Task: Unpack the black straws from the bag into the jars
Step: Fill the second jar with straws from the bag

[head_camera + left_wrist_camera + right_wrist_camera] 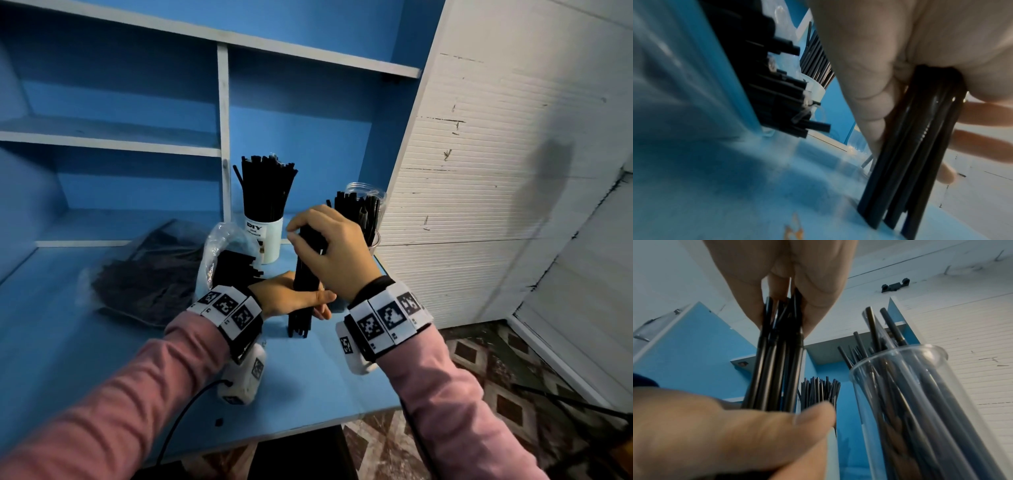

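Standing upright on the table (102, 342), the straw bundle (305, 301) is clasped low by left hand (291, 296), top by right hand (334, 250)

Bag (219, 260) and jars (265, 236) crowd the desk's (102, 342) back.

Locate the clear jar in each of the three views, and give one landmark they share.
Head: clear jar at the desk's back right, partly behind the right hand.
Left wrist: no jar can be made out.
Right wrist: it fills the lower right, straws inside.
Shared landmark: the straw bundle that both hands hold, left hand low; also the white jar.
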